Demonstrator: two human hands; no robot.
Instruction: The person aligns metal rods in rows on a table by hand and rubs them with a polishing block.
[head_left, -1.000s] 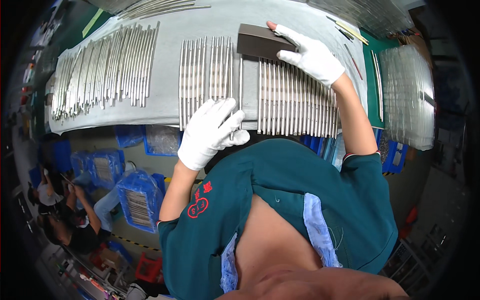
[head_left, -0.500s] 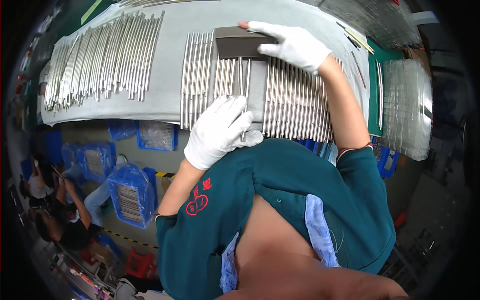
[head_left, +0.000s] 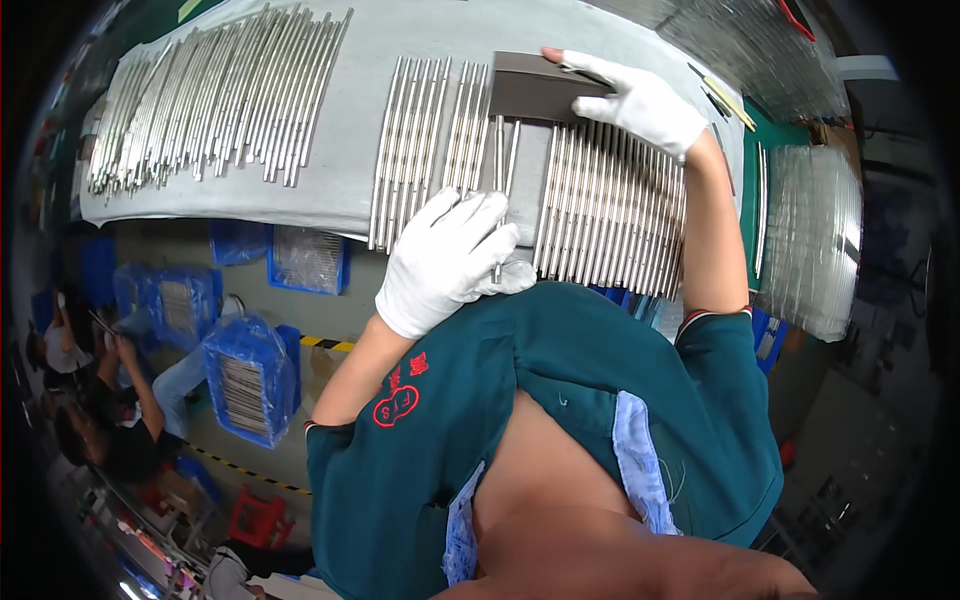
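My right hand [head_left: 645,105], in a white glove with a bare fingertip showing, grips a dark grey-brown block [head_left: 540,95] from its right end, thumb on the near side. The block lies across the far ends of several silver metal rods. My left hand [head_left: 445,260], also gloved, is closed over the near part of a metal rod [head_left: 499,155], whose lower end shows beside the fingers. A second rod [head_left: 514,150] runs close beside it. Rows of rods lie to the left [head_left: 410,150] and to the right [head_left: 605,210] of this pair.
A large spread of metal rods [head_left: 220,100] covers the left of the grey-covered table [head_left: 345,190]. Pens [head_left: 720,90] lie at the far right, near stacked clear plastic trays [head_left: 815,240]. Blue crates [head_left: 250,385] stand on the floor at left, where other people [head_left: 120,400] sit.
The view has shifted a little. My right hand and the dark block have slid right relative to the rods, uncovering the far ends of a narrow row. My left hand keeps its hold.
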